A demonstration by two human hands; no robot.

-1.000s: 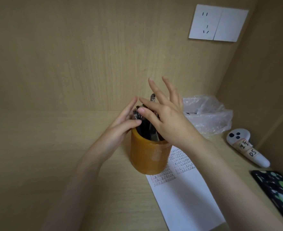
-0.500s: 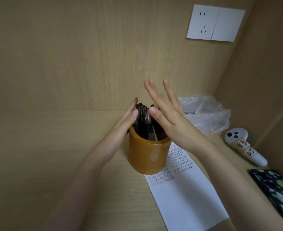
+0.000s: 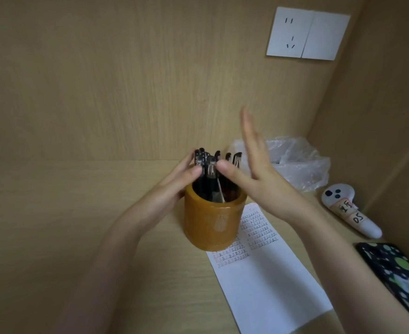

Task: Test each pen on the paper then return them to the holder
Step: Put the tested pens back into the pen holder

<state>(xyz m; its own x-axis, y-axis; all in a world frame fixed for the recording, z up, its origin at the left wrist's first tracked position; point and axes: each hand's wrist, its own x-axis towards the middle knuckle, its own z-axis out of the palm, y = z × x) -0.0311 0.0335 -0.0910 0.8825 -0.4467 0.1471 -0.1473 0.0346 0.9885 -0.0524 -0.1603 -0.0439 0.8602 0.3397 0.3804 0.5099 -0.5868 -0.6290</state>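
An orange-brown round holder (image 3: 213, 222) stands on the wooden desk, its base on the top corner of a white paper (image 3: 268, 283) that bears rows of small pen marks. Several black pens (image 3: 209, 172) stand bunched upright in it. My left hand (image 3: 172, 189) lies against the pens' left side, with straight fingers and the thumb touching their tops. To the right of the pens, my right hand (image 3: 259, 174) is held flat and upright with blurred fingers. Its thumb tip is close to the pen tops, and it holds nothing.
A crumpled clear plastic bag (image 3: 297, 162) lies behind the holder at the back wall. A white controller with labels (image 3: 350, 213) and a dark spotted phone (image 3: 396, 278) lie along the right side wall. A wall socket (image 3: 307, 33) is high up.
My right hand has lifted off the pens and swung its fingers up and to the right. My left hand stays against the pens, which now stand gathered upright.
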